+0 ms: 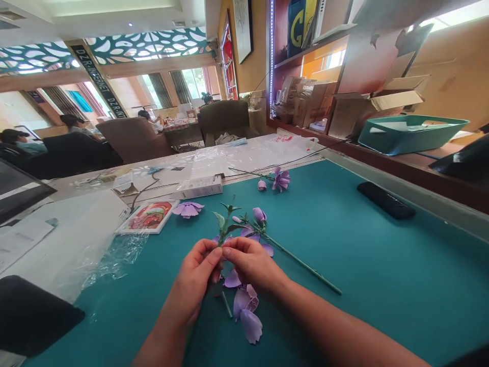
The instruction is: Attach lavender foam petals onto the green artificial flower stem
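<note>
Between the fingertips of my left hand (198, 270) and my right hand (250, 262) is a green artificial flower stem (225, 227) with small leaves at its top. Both hands pinch it low down, thumbs nearly touching. Loose purple petals (251, 325) lie on the mat below and partly behind my hands, beside a short cut piece of green stem (226, 305). Just beyond my right hand rests a long stem (301, 262) with a purple bud (259, 215). A purple blossom (188, 209) sits farther off to the left, and another flower (281, 179) lies at the back.
A green mat (382, 270) covers the table. At left are crumpled clear plastic (118, 257), a framed picture (148, 216) and a white box (200, 187). To the right lie a black case (385, 200) and a teal basket (410, 135). Several people sit in the background.
</note>
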`<state>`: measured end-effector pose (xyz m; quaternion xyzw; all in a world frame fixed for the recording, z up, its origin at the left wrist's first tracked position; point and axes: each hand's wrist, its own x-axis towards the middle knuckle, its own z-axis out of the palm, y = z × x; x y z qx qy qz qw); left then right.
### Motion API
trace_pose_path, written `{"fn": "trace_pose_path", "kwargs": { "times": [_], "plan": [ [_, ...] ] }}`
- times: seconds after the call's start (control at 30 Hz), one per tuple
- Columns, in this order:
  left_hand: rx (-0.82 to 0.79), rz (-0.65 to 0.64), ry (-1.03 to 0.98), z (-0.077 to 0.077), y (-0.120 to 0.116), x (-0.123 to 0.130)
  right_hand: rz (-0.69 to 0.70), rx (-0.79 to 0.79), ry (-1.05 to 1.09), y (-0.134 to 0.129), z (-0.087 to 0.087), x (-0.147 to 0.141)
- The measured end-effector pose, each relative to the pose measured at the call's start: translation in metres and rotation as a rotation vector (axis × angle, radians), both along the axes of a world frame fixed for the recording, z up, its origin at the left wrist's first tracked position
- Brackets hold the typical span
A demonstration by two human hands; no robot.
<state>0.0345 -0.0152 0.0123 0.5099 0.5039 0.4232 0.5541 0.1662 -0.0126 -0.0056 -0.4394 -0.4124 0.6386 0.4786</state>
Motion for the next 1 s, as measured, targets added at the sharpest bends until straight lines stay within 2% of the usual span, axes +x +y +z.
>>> {"fn": "trace_pose_path", "kwargs": {
  "times": [0.1,0.13,0.2,0.3,0.4,0.53,0.7,0.77,0.83,0.9,1.0],
  "plan": [
    [-0.088,0.020,-0.091,0.001,0.004,-0.001,0.039,0.259,-0.624,0.009,0.011,0.033],
    [-0.112,0.022,-0.118,0.001,0.006,-0.001,-0.005,0.287,-0.885,0.012,0.012,0.046],
    [-0.142,0.025,-0.165,0.002,0.008,-0.002,-0.003,0.210,-1.352,0.018,0.008,0.070],
    [-0.157,0.025,-0.215,0.002,0.010,-0.003,0.016,0.125,-1.487,0.023,-0.009,0.090],
    [-0.158,0.039,-0.250,0.003,0.010,-0.004,0.033,0.108,-1.512,0.025,-0.024,0.091],
    [-0.123,0.070,-0.296,0.007,0.009,-0.007,-0.036,0.154,-1.472,0.028,-0.024,0.085],
    [-0.084,0.111,-0.345,0.009,0.010,-0.009,-0.125,0.281,-1.301,0.023,0.001,0.087],
    [-0.085,0.118,-0.368,0.010,0.010,-0.009,-0.145,0.332,-1.093,0.016,0.011,0.086],
    [-0.092,0.124,-0.392,0.010,0.008,-0.009,-0.145,0.355,-0.748,0.008,0.019,0.083],
    [-0.097,0.125,-0.417,0.011,0.005,-0.008,-0.112,0.319,-0.404,0.002,0.025,0.077],
    [-0.085,0.128,-0.447,0.013,-0.001,-0.005,-0.028,0.210,-0.114,-0.004,0.028,0.066]
  ]
}}
